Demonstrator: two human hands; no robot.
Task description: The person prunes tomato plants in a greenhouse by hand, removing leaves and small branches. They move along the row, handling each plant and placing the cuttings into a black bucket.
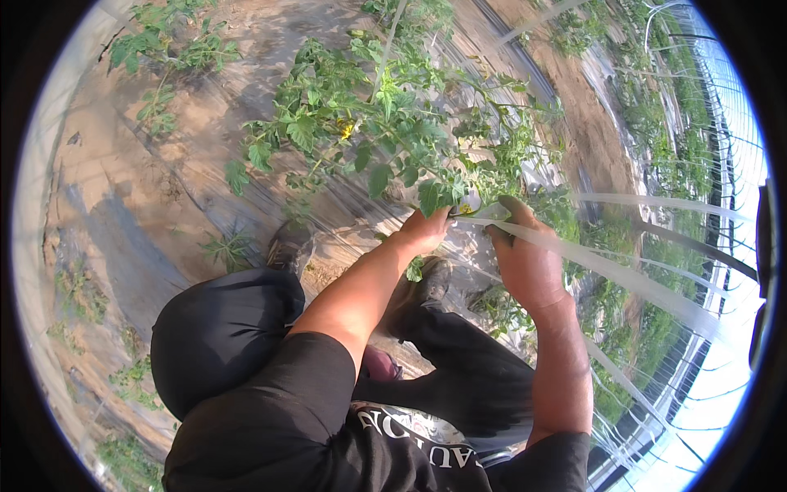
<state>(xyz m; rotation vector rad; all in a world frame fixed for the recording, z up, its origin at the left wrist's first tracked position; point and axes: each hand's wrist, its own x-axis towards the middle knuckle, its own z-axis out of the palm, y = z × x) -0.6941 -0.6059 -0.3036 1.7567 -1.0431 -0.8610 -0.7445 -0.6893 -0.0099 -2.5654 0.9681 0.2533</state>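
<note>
A leafy tomato plant (pixel 393 132) with yellow flowers (pixel 346 130) spreads over the ground before me. My left hand (pixel 428 230) is closed at the plant's lower right side, around a stem or the twine's end; leaves and fingers hide which. Just right of it, my right hand (pixel 530 255) pinches a translucent plastic twine (pixel 562 247) between thumb and forefinger. From there the twine runs off to the lower right, and a short stretch of it reaches towards my left hand.
Plastic mulch film (pixel 132 240) with soil on it covers the ground. Another tomato plant (pixel 178 52) grows at upper left. More plastic strands (pixel 658 200) cross the right side, over further plant rows (pixel 664 117). My shoes (pixel 430 283) rest near the plant's base.
</note>
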